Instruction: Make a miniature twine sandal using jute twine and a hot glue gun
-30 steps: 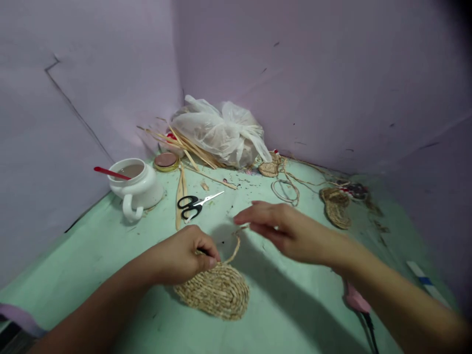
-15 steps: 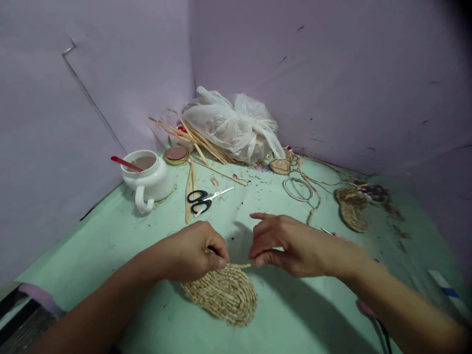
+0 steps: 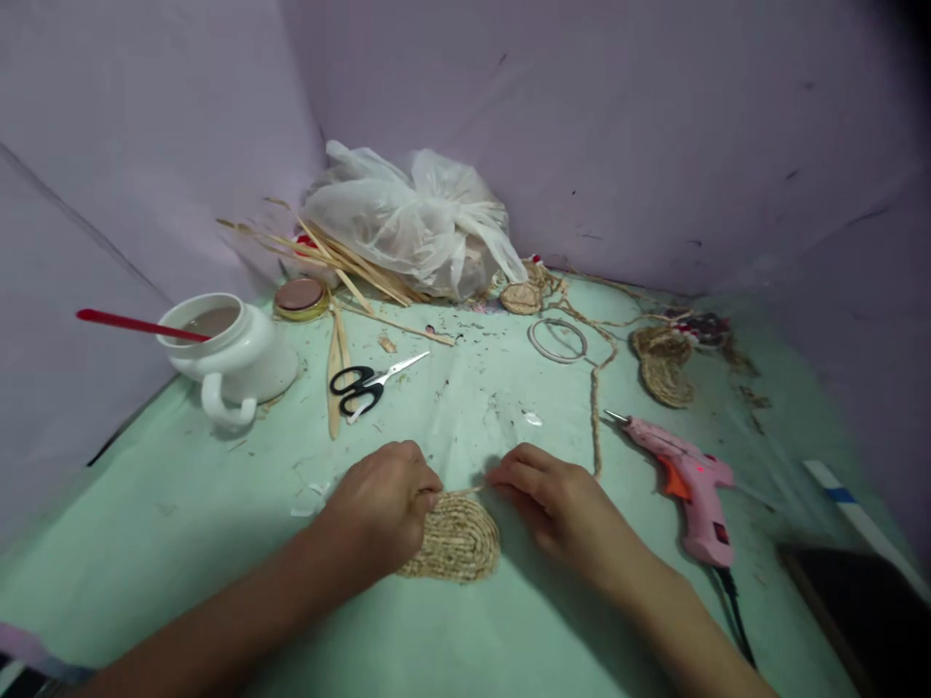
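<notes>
A flat oval mat of coiled straw braid (image 3: 458, 541) lies on the green table cover (image 3: 218, 504) in front of me. My left hand (image 3: 382, 504) is curled over the mat's left edge, fingers closed and pressing on it. My right hand (image 3: 549, 499) rests at the mat's upper right, fingertips pinched on the loose end of the braid against the rim. Both hands touch the mat.
A pink glue gun (image 3: 684, 480) lies to the right, its cord running toward me. Black scissors (image 3: 364, 383), a white cup with a red stick (image 3: 229, 354), straw strips (image 3: 341, 267), a plastic bag (image 3: 407, 223), a ring (image 3: 557, 339) and another woven piece (image 3: 661, 364) lie behind.
My right hand came down from above the table and pinched the raised braid end down onto the mat's rim. The view shifted, bringing the glue gun into sight.
</notes>
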The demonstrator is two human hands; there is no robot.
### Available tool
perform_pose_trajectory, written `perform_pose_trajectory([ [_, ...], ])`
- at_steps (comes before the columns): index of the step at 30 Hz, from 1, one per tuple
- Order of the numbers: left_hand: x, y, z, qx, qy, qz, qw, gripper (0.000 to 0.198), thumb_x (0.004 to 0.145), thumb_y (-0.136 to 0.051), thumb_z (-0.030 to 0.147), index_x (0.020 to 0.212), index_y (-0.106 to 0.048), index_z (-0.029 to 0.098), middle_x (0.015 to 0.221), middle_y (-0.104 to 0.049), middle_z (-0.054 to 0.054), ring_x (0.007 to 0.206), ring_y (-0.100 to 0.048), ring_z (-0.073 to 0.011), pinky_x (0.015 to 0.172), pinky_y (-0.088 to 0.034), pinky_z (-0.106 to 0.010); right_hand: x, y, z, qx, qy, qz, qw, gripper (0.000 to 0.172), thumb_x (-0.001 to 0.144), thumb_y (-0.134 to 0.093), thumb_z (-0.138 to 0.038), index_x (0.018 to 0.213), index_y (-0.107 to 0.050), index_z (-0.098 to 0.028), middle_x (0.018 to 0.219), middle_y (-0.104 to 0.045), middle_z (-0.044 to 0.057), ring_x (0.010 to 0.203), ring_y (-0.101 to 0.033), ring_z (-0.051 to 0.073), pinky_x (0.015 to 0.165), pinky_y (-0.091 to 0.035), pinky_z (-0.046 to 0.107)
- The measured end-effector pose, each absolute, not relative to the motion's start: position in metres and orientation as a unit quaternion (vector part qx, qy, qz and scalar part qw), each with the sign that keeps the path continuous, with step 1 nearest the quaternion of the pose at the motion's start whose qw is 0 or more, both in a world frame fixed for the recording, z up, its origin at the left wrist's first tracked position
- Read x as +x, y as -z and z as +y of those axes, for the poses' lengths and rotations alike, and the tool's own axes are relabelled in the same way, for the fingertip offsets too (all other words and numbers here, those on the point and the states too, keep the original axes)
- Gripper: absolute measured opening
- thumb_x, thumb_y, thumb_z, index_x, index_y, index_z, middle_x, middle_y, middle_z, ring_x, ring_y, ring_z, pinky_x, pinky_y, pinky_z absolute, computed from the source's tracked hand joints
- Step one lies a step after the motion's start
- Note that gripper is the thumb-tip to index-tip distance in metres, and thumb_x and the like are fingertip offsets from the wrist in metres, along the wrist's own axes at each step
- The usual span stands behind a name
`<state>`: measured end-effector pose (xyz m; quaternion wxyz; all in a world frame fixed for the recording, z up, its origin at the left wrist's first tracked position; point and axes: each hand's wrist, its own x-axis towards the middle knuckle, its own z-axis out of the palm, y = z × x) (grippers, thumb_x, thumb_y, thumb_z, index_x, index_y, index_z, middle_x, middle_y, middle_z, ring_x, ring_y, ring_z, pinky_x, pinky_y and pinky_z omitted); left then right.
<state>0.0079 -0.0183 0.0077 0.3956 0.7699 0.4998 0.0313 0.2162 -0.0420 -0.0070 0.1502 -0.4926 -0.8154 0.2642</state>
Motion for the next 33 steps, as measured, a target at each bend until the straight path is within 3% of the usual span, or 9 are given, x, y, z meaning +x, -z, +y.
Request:
perform_pose_trajectory([
  [5,0.012,-0.011,-0.035,0.837,-0.05,0.503,0.21,0.031,0.072,-0.053,0.016,0.102,-0.061,0.019,0.104,-0.057,-0.009,0.097,-0.049,-0.027,0.085,-0.039,-0.044,0.218,0.017,-0.045,-0.504,-0.261,-0.812,0.135,0.032,0.082,-0.046,-0.005,0.102,-0.064,-0.023,0.092,-0.063,0.004,0.078,-0.061,0.016,0.067,-0.045,0.027],
  [10,0.01,0.001,-0.052,0.862,-0.019,0.462,0.209,0.051,0.059,-0.059,0.017,0.11,-0.055,0.023,0.11,-0.057,-0.008,0.1,-0.048,-0.0294,0.088,-0.036,-0.049,0.219,0.019,-0.046,-0.507,-0.248,-0.814,0.136,0.029,0.083,-0.047,-0.01,0.101,-0.064,-0.025,0.091,-0.063,0.004,0.076,-0.06,0.017,0.063,-0.042,0.027],
  [13,0.011,0.011,-0.056,0.863,0.003,0.467,0.193,0.057,0.059,-0.058,0.014,0.115,-0.053,0.024,0.11,-0.06,-0.007,0.1,-0.049,-0.03,0.09,-0.035,-0.05,0.216,0.021,-0.047,-0.511,-0.25,-0.812,0.134,0.029,0.081,-0.047,-0.011,0.1,-0.063,-0.025,0.086,-0.062,0.002,0.072,-0.059,0.016,0.059,-0.039,0.027],
  [21,0.01,0.022,-0.057,0.876,0.019,0.448,0.176,0.054,0.064,-0.06,0.024,0.118,-0.054,0.025,0.112,-0.061,-0.009,0.102,-0.05,-0.0316,0.093,-0.033,-0.052,0.211,0.026,-0.05,-0.522,-0.235,-0.804,0.16,0.03,0.08,-0.046,-0.014,0.1,-0.063,-0.027,0.079,-0.058,0.002,0.057,-0.054,0.014,0.049,-0.034,0.026],
  [25,0.013,0.019,-0.053,0.872,0.024,0.454,0.183,0.051,0.063,-0.06,0.023,0.115,-0.057,0.024,0.109,-0.063,-0.008,0.099,-0.051,-0.0314,0.092,-0.033,-0.052,0.212,0.025,-0.052,-0.522,-0.249,-0.801,0.153,0.025,0.079,-0.045,-0.015,0.09,-0.064,-0.026,0.074,-0.054,0.002,0.052,-0.052,0.014,0.046,-0.033,0.026],
  [33,0.019,0.007,-0.044,0.86,0.06,0.455,0.224,0.049,0.061,-0.061,0.018,0.11,-0.063,0.022,0.106,-0.066,-0.008,0.096,-0.055,-0.0324,0.089,-0.036,-0.055,0.219,0.021,-0.06,-0.556,-0.295,-0.764,0.14,0.036,0.067,-0.047,-0.007,0.094,-0.062,-0.027,0.079,-0.057,0.002,0.06,-0.059,0.017,0.05,-0.04,0.027],
])
